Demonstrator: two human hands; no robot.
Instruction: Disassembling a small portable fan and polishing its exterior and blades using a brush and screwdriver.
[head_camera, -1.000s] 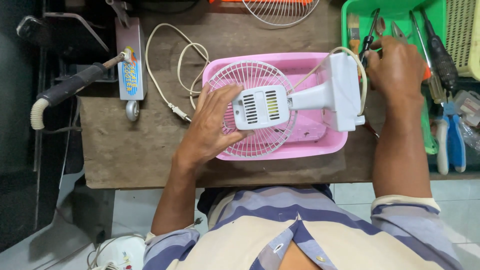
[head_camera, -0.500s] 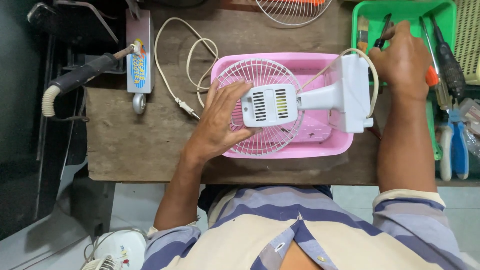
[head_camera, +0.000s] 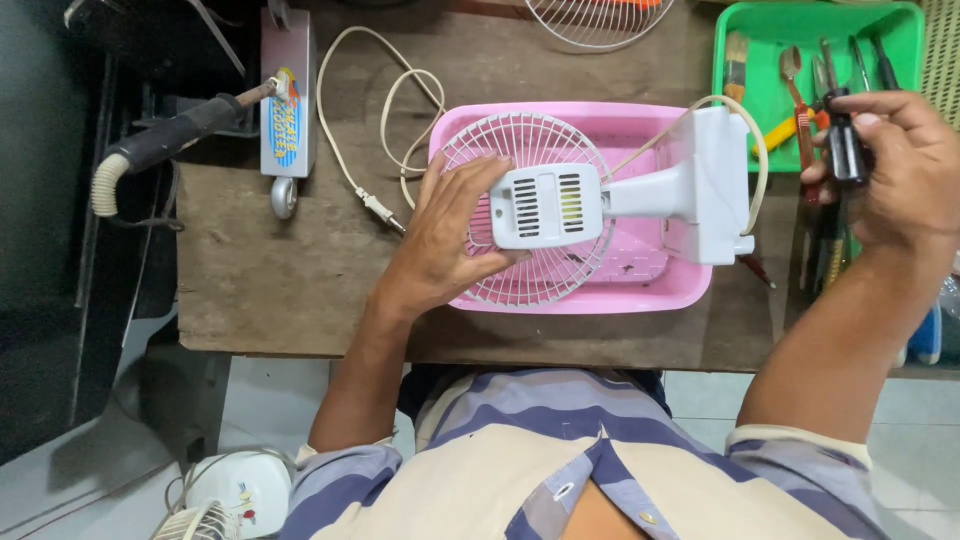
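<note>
A small white table fan (head_camera: 600, 195) lies face down in a pink plastic tray (head_camera: 660, 290) on a worn wooden bench. My left hand (head_camera: 445, 235) rests flat on the fan's wire grille (head_camera: 520, 140) beside the motor housing, steadying it. My right hand (head_camera: 900, 170) is raised at the right edge of the bench, fingers closed around a black-handled screwdriver (head_camera: 845, 140), just beside the green tool tray (head_camera: 760, 100). The fan's cream power cord (head_camera: 370, 110) loops across the bench to the left, its plug lying free.
The green tray holds several hand tools. A soldering iron (head_camera: 170, 140) and its stand (head_camera: 285, 100) sit at the far left. Another wire grille (head_camera: 600, 20) lies at the bench's top edge. More tools lie at the right edge. A second white fan (head_camera: 225, 495) sits on the floor.
My right hand has come out of the green tray with the screwdriver and pulled back toward me. My left hand has stayed on the fan.
</note>
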